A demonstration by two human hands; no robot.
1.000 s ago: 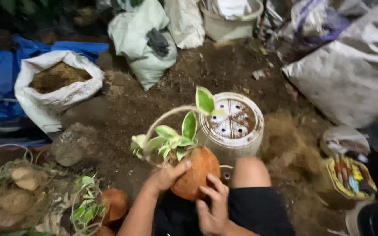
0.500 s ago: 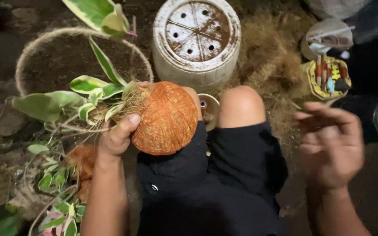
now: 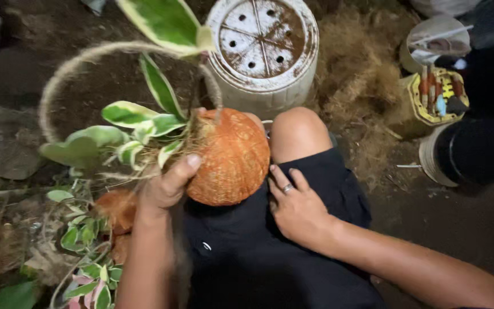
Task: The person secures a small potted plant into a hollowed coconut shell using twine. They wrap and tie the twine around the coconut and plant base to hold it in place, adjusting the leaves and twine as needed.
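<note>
i see my left hand [image 3: 164,186] wrapped around the near side of a round orange ball of string-bound coconut fibre [image 3: 230,157], thumb pressed on its front, the other fingers hidden behind it, so the grip is closed on the ball. the ball rests on my lap, against the black shorts [image 3: 270,246] and just beside my bare knee [image 3: 298,131]. out of its left side grows a plant with green-and-cream variegated leaves [image 3: 130,114], and a loop of thick pale jute rope [image 3: 67,74] arches up from the ball over the dark soil.

my right hand [image 3: 295,206] lies flat on my thigh, fingers loosely spread and holding nothing, a ring on one finger; its fingertips sit just beside the ball, and i cannot tell if they touch it.

beyond my knee stands an upturned white plastic pot with drainage holes in its soiled base [image 3: 264,51]. to its right lies a heap of loose brown coconut fibre [image 3: 361,80], then a small yellow container holding tools [image 3: 438,97]. a second, smaller orange fibre ball [image 3: 115,209] sits by my left wrist among more variegated leaves.
</note>
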